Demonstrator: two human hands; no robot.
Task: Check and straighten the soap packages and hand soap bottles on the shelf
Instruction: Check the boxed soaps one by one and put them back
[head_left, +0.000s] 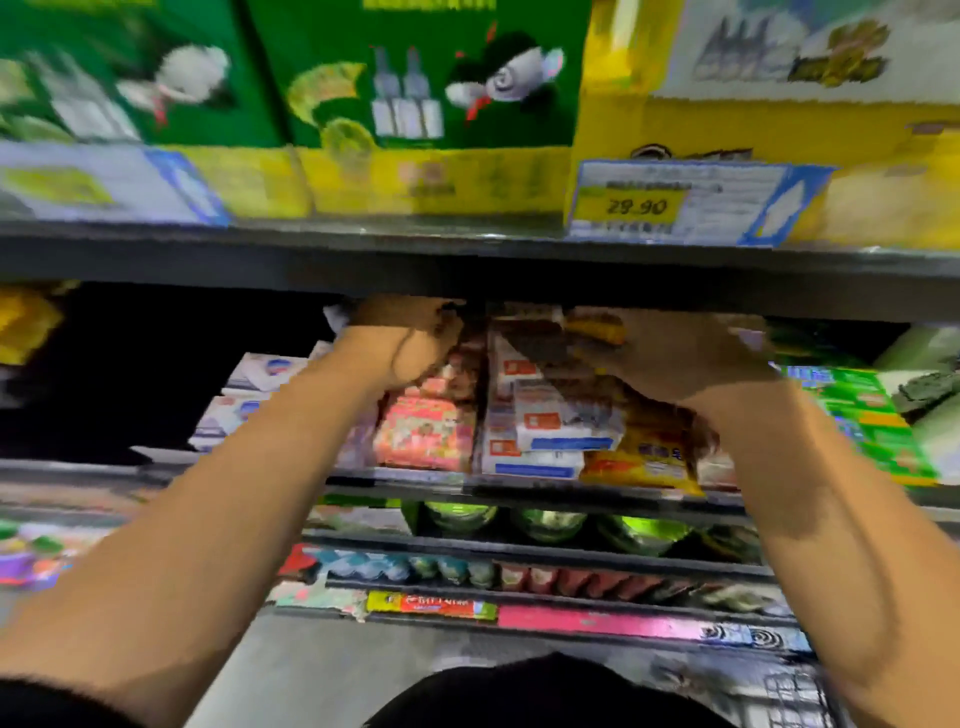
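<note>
The soap packages lie on the middle shelf (519, 486) in front of you, stacked flat in piles side by side. The pink patterned soap packages (426, 434) are in the centre. The white soap packages with red labels and blue stripes (563, 423) are just beside them on the right. The orange-yellow soap packages (641, 460) touch those, further right.

Your left hand (410, 338) is on top of the pink pile, close under the shelf above, with its fingers curled downward. The blur keeps me from telling whether its grip is pressed on a package or only resting there.

Your right hand (675, 358) lies over the tops of the white and orange-yellow piles. Its fingers bend toward a small orange-yellow packet (597, 325) at the top of the white pile, and I cannot tell whether that grip pinches it.

Left of your left forearm is a stack of white packages with blue and red marks (249, 395). Right of your right wrist lies a green printed package (862, 415).

On the shelf above stand green cardboard boxes (415, 73) and a yellow cardboard box (779, 124). A yellow-and-white price tag (675, 202) reading 28.90 hangs at that shelf's edge. Below the soap shelf, green-topped containers (550, 522) stand in a row.
</note>
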